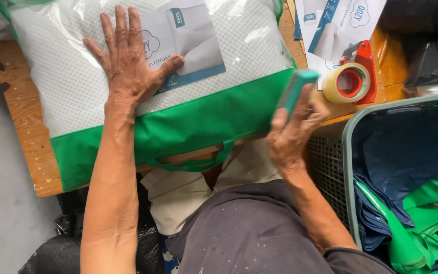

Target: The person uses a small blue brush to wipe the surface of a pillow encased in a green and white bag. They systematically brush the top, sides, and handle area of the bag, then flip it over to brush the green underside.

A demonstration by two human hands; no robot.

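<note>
A white dotted pillow in a clear bag with a green fabric border and a green carry handle lies on a wooden table. My left hand presses flat on the bag, fingers spread, beside its printed paper insert. My right hand sits at the bag's right end, fingers closed on a small teal-green flat object, blurred, held against the green border.
A red tape dispenser with a yellowish tape roll sits on the table at right, next to more printed paper cards. A grey-green plastic basket at lower right holds navy and green fabric. Black plastic bags lie at top right and under the table.
</note>
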